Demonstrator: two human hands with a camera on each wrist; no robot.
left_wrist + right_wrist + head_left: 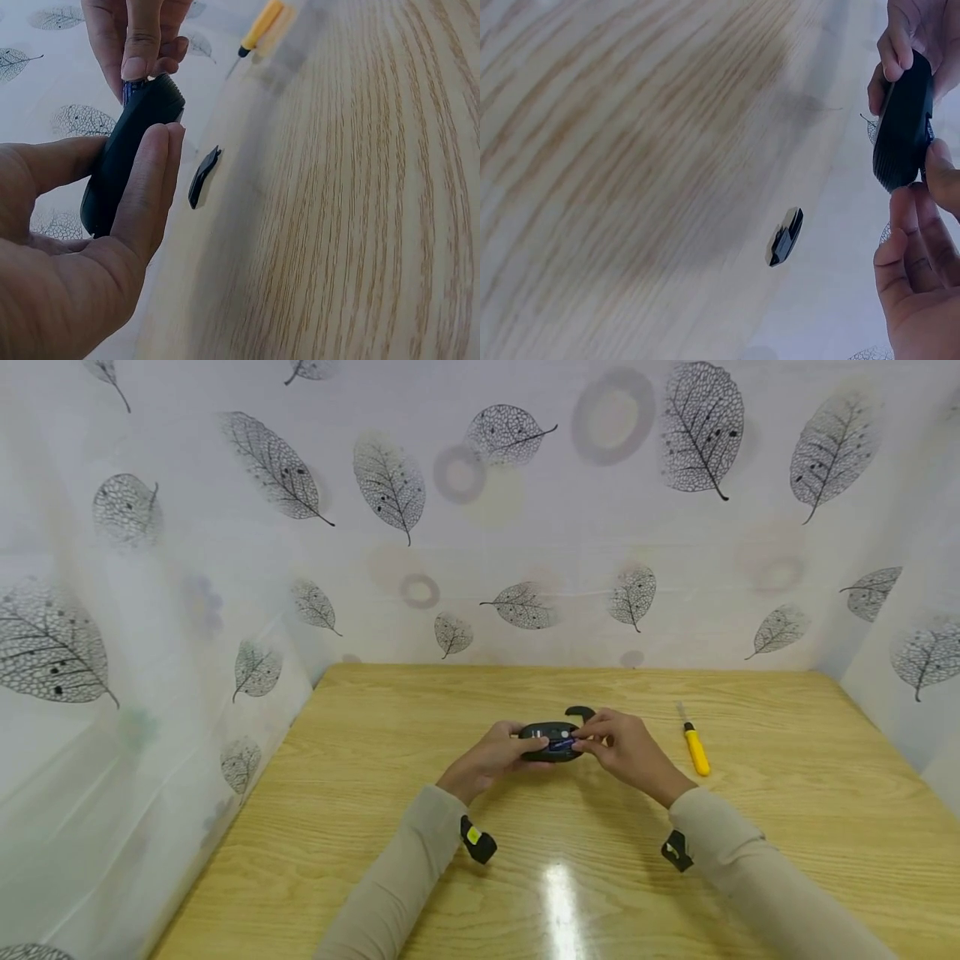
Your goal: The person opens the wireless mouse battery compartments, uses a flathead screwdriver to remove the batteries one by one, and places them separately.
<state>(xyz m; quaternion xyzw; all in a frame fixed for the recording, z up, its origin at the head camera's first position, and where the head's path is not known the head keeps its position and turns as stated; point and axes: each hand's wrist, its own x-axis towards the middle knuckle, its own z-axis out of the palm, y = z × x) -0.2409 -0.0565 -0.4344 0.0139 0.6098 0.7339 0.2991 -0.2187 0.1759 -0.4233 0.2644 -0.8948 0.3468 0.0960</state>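
A black computer mouse (546, 727) is held above the table, its open battery compartment facing up. My left hand (489, 760) grips its left end, thumb on top and fingers beneath. At the mouse's right side, my right hand (621, 745) pinches a dark blue battery (561, 745) that lies at the compartment; how far it is seated is hard to tell. The left wrist view shows the right thumb on the battery (133, 90), near the ribbed end of the mouse (124, 165). Just beyond the hands, a curved black cover (579, 712) lies on the table.
To the right of the hands lies a screwdriver (697, 752) with a yellow handle. The wooden table (360, 718) ends at a leaf-patterned curtain (420, 585) at the back and sides. A black strap mount (477, 841) sits at the left wrist.
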